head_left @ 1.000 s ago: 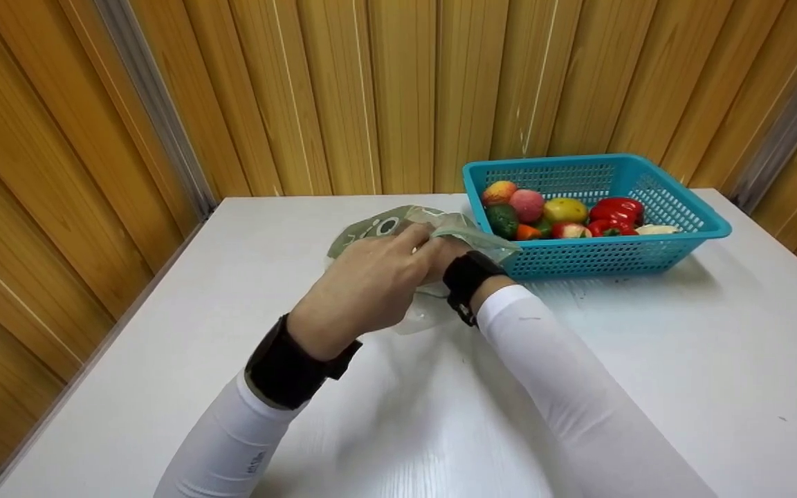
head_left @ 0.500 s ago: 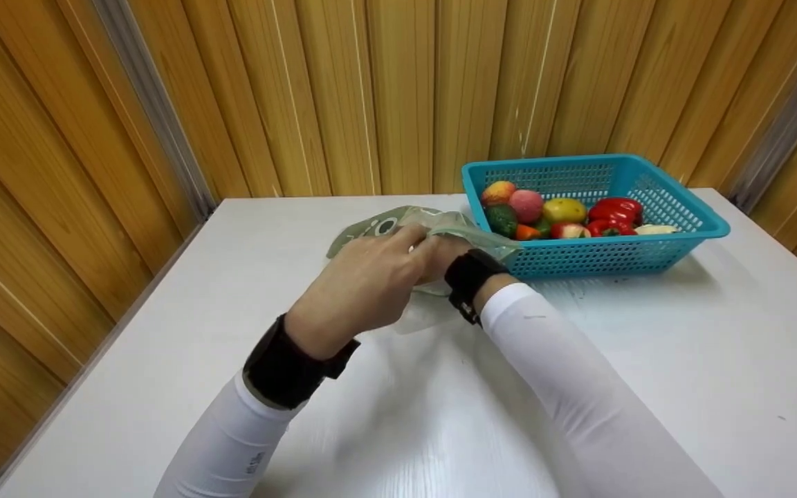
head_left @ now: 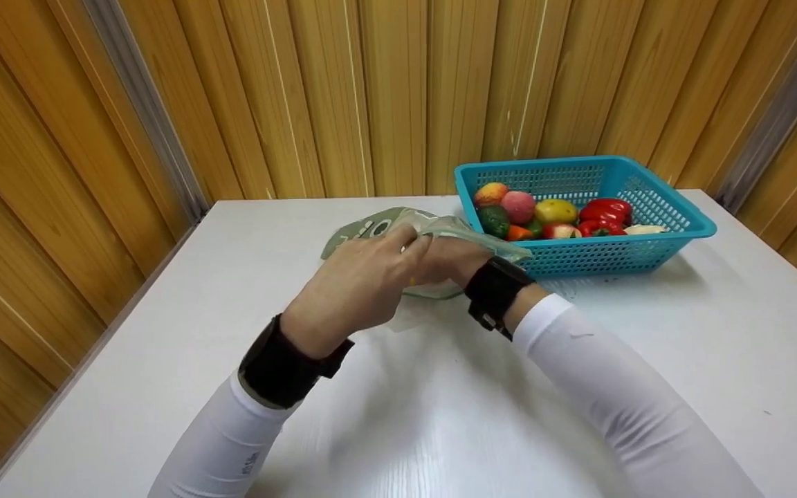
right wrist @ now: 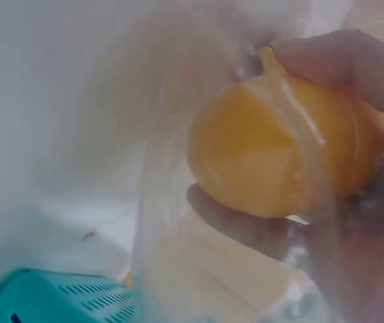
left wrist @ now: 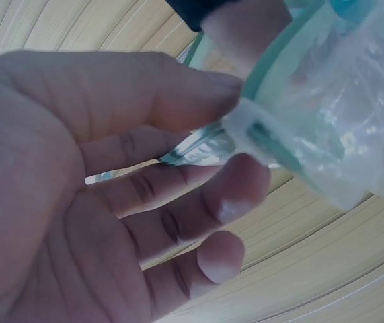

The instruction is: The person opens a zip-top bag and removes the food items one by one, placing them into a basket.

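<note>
My left hand (head_left: 353,287) pinches the green-edged rim of a clear plastic bag (head_left: 440,287) between thumb and finger; the bag has a green printed panel. The left wrist view shows the thumb on the bag's rim (left wrist: 265,81), with the other fingers loosely bent below it. Inside the bag, my right hand (right wrist: 356,229) grips an orange-yellow rounded fruit (right wrist: 265,148) with a small nub at one end. Thumb and fingers lie around the fruit, seen through the film. In the head view, the bag and left hand hide most of the right hand's fingers.
A blue-green plastic basket (head_left: 578,256) stands at the back right, close to the bag. It holds red peppers (head_left: 606,211), a yellow fruit (head_left: 556,211), a pink-red fruit (head_left: 518,207) and other produce. A wood-panelled wall (head_left: 398,104) rises behind the white table (head_left: 232,263).
My right wrist has shifted slightly to the right and back towards me, the hand still in the bag. The left hand keeps its hold on the rim. The head view has turned slightly.
</note>
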`<action>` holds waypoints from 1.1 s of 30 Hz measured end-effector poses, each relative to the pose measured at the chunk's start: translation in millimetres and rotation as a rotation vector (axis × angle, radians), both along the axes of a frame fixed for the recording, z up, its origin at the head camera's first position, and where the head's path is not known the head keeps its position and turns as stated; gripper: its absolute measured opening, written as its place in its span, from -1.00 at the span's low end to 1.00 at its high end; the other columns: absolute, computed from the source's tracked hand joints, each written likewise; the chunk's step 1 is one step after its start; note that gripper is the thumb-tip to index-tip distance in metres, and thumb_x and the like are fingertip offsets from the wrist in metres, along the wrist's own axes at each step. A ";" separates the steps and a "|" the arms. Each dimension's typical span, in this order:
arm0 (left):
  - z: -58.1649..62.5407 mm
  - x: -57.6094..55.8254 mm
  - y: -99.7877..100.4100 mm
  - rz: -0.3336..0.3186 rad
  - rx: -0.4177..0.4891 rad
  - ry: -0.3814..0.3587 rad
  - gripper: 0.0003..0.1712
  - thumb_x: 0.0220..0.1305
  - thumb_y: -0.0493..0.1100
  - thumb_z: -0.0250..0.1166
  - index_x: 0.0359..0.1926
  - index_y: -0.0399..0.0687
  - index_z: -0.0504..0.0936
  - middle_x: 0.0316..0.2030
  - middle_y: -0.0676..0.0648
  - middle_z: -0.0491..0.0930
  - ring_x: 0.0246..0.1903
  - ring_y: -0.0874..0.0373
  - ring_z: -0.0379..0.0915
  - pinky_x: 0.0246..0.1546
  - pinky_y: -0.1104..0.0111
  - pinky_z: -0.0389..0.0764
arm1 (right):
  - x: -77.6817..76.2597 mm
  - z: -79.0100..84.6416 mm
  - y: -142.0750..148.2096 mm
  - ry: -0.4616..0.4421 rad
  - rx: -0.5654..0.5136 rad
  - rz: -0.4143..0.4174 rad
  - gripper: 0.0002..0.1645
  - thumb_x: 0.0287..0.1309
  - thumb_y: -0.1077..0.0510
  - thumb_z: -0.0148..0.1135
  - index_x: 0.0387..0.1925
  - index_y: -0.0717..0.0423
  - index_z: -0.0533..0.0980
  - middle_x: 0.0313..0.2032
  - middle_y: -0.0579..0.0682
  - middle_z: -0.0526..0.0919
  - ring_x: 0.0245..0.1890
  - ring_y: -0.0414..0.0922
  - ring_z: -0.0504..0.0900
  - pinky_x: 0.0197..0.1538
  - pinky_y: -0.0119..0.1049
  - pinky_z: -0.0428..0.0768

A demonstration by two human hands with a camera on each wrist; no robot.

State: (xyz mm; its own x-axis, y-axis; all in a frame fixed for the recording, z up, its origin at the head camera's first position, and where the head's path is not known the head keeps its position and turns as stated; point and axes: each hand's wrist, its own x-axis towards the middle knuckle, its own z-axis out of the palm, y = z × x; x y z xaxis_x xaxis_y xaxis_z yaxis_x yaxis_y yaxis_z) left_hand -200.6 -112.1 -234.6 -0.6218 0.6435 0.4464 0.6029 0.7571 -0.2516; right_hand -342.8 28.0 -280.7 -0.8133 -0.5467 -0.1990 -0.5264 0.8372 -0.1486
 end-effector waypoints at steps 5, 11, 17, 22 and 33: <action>-1.1 -1.9 -2.2 0.006 -0.008 0.003 -0.58 0.11 -0.46 0.24 0.04 -0.20 0.56 -0.11 -0.11 0.57 -0.41 0.05 0.56 -0.53 0.23 0.56 | 4.2 6.5 0.0 -0.022 0.180 0.099 -0.54 0.39 0.15 0.08 0.28 0.08 0.45 0.18 0.08 0.50 0.05 0.01 0.42 0.31 -0.03 0.39; -0.7 -3.0 -2.8 0.029 -0.014 -0.042 -0.57 0.14 -0.40 0.32 0.07 -0.20 0.55 -0.07 -0.12 0.56 -0.36 0.05 0.60 -0.47 0.23 0.61 | 9.8 13.8 3.3 -0.002 0.241 0.144 -0.37 0.30 0.12 0.23 0.38 -0.01 0.37 0.23 0.08 0.49 0.09 0.04 0.42 0.28 0.00 0.42; 1.7 -3.2 -0.9 0.048 -0.017 -0.086 -0.53 0.20 -0.29 0.37 0.15 -0.18 0.53 0.02 -0.12 0.56 -0.30 0.04 0.63 -0.40 0.23 0.66 | 21.9 24.1 17.7 -0.030 0.082 0.116 -0.32 0.12 0.15 0.42 0.27 0.04 0.40 -0.03 0.04 0.57 -0.05 0.01 0.47 0.03 -0.15 0.52; 3.7 -3.6 -0.4 0.073 -0.013 -0.117 -0.44 0.19 -0.29 0.37 0.23 -0.15 0.49 0.03 -0.13 0.55 -0.30 0.02 0.61 -0.35 0.20 0.67 | 37.4 30.6 32.2 0.006 -0.106 0.191 -0.16 -0.01 0.23 0.49 0.33 0.03 0.36 0.07 0.03 0.58 0.00 -0.01 0.51 0.06 -0.15 0.59; 1.8 -8.7 -0.5 0.104 -0.011 -0.147 -0.42 0.12 -0.35 0.38 0.20 -0.12 0.49 -0.10 -0.11 0.55 -0.32 0.01 0.56 -0.35 0.18 0.67 | 59.3 30.7 60.5 0.097 -0.246 0.357 -0.05 -0.05 0.30 0.49 0.41 -0.01 0.33 0.32 -0.01 0.42 0.27 0.00 0.39 0.24 -0.06 0.53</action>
